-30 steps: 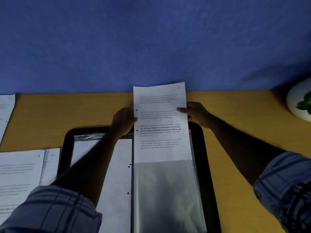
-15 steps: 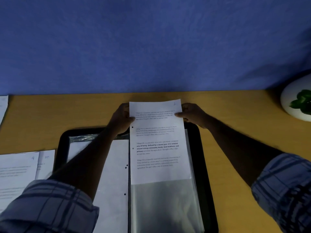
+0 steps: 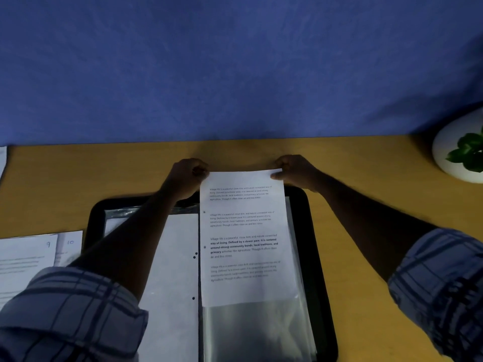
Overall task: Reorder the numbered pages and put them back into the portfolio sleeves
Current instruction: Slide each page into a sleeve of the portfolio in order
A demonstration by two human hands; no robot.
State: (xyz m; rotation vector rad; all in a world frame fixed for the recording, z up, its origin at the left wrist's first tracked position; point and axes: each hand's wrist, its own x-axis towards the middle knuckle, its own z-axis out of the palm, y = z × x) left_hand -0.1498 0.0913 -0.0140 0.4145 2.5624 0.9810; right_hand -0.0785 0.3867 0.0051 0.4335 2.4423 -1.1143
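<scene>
Here, in the head view, a person leans over a brown table (image 3: 104, 173) with both arms reaching to the far side. The left hand (image 3: 187, 176) pinches the far left corner of a white page (image 3: 245, 244), fingers curled tight on the paper. The right hand (image 3: 295, 171) pinches the far right corner, with the thumb on top. The page has four blocks of small print and two dark dots down its left edge. It lies long-ways over the right half of an open black portfolio (image 3: 316, 231). Its far edge pokes out past the far rim of the portfolio. Its near edge sits at a clear sleeve (image 3: 256, 333), and the near part of that sleeve looks shiny and see-through. I cannot tell if the page is inside the sleeve or just on top of it. On the left half of the portfolio lies a white sheet (image 3: 172, 257) with small black holes along its right edge, and the left arm crosses over it. To the left of the portfolio are loose pages (image 3: 26, 259), with 9 and 10 written by hand at their far corners. Both arms wear checked sleeves (image 3: 65, 309), rolled up. At the far right stands a white pot (image 3: 444, 158) with a green plant (image 3: 467, 150). A blue wall (image 3: 235, 61) rises behind the table.
</scene>
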